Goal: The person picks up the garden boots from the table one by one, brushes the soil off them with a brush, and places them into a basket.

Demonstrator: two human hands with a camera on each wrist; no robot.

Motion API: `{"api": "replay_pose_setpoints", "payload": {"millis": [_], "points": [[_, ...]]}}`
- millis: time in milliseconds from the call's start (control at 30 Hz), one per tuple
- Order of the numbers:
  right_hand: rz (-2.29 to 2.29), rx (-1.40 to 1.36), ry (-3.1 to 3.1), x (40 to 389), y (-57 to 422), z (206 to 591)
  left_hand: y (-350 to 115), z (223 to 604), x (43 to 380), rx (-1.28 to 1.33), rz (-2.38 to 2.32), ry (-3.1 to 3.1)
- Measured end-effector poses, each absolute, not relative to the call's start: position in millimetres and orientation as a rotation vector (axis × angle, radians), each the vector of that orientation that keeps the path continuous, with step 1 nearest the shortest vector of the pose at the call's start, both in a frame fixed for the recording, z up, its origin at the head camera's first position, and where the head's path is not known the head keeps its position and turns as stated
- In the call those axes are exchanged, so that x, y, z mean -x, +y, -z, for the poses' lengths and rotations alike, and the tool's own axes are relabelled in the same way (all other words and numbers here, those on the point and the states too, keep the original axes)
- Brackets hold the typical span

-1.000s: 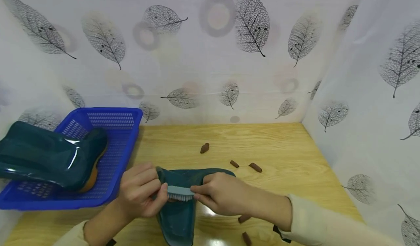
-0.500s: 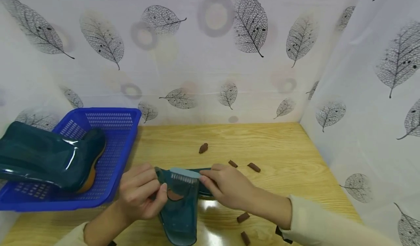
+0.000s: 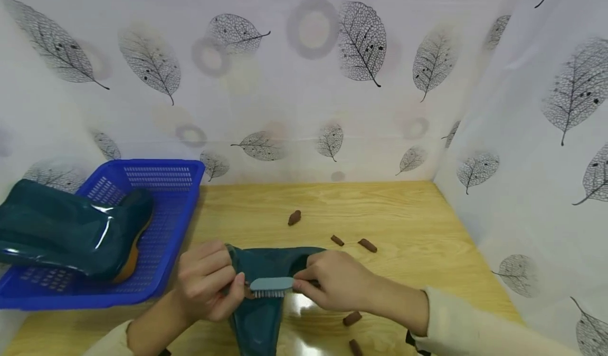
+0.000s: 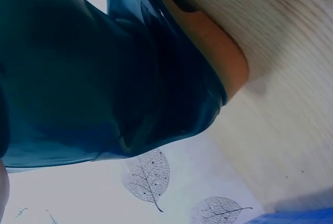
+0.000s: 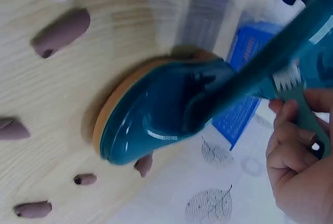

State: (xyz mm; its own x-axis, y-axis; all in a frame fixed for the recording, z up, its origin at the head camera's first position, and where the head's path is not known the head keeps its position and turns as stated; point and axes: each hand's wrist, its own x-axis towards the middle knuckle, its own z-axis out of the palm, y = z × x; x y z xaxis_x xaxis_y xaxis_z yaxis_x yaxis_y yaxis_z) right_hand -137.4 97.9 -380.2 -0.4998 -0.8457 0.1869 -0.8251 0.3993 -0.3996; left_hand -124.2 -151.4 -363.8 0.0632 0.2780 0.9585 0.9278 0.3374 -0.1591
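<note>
A dark green rubber boot (image 3: 256, 321) with an orange sole stands on the table, its shaft toward the head camera. My left hand (image 3: 209, 282) grips the boot's upper edge on the left. Between thumb and fingers, my right hand (image 3: 332, 279) pinches the handle of a small grey-blue brush (image 3: 272, 284), bristles facing toward me. The brush is over the boot's shaft; the right wrist view shows its bristles (image 5: 287, 77) at the boot, though contact is hard to tell. In the left wrist view the boot's orange heel (image 4: 229, 60) rests on the wood.
A blue plastic basket (image 3: 185, 224) sits at the left, with a second green boot (image 3: 62, 229) lying across it. Several brown lumps and rolls, such as one brown roll (image 3: 367, 245), are scattered over the wooden table (image 3: 404, 208). Leaf-print cloth (image 3: 285, 92) hangs behind and at the sides.
My right hand moved the brush away from me up the boot, then back toward me. The boot's shaft tilted slightly with it. My left hand kept its grip on the edge.
</note>
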Motion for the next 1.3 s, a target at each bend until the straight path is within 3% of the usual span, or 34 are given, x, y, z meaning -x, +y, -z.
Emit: {"api": "replay_pose_setpoints", "payload": {"millis": [300,467,667,967,1300], "points": [[1.008,1.295,2.671,136.8,83.3,386.4,-149.3,362.6,124.0,1.181,0.742,-1.409],[0.984,1.426,2.649,128.7,71.3,395.5,-148.7,365.7,125.2,1.166,0.668,-1.455],[0.791,1.611,2.716,128.2,90.4,396.0,-150.3,368.4,124.3,1.201,0.610,-1.485],[1.011,1.503,2.687,141.3,82.0,396.6,-151.4,368.1,123.4,1.288,0.618,-1.507],[0.728,1.843,2.622,143.1,99.4,410.1,-153.2,370.4,128.5,1.302,0.618,-1.486]]}}
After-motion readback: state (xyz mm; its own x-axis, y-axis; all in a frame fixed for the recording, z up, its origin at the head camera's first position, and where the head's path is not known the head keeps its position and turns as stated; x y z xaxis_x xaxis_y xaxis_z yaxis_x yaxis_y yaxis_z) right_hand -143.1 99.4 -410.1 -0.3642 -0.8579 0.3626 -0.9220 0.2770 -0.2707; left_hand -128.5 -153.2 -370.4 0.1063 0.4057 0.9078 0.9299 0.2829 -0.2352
